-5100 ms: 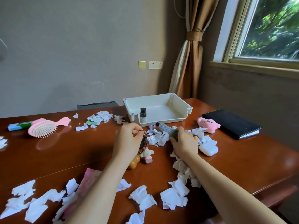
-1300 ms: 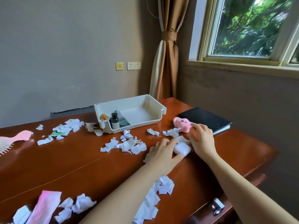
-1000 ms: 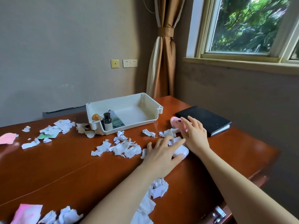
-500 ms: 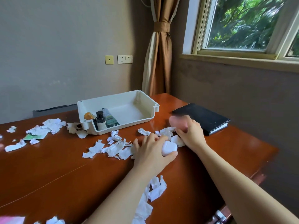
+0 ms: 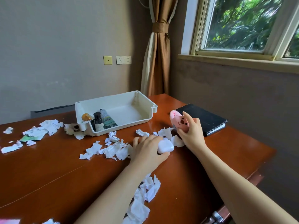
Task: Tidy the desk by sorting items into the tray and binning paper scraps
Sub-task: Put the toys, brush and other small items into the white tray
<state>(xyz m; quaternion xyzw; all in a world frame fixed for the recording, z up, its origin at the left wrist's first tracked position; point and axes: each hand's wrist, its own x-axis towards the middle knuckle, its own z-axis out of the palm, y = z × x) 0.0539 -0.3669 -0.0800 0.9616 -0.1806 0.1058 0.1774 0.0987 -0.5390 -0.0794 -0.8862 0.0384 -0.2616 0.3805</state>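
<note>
My left hand (image 5: pixel 148 148) grips a white earbud case (image 5: pixel 165 145) just above the brown desk (image 5: pixel 48 167). My right hand (image 5: pixel 192 135) holds a pink plush toy (image 5: pixel 178 121) lifted off the desk, its face turned toward me. The white tray (image 5: pixel 137 101) stands behind them, holding a dark bottle (image 5: pixel 98 121), a green tube (image 5: pixel 107 119) and an orange item (image 5: pixel 87 117) in its left end. Torn white paper scraps (image 5: pixel 111 148) lie scattered between the tray and my hands.
A black notebook (image 5: pixel 205 118) lies right of my right hand near the desk's edge. More scraps sit at the left (image 5: pixel 42 130) and under my left forearm (image 5: pixel 145 189). A curtain (image 5: pixel 159 46) hangs behind the tray.
Both hands closed on their items and lifted them: the left took the white case, the right raised the pink toy. The view has swung further right.
</note>
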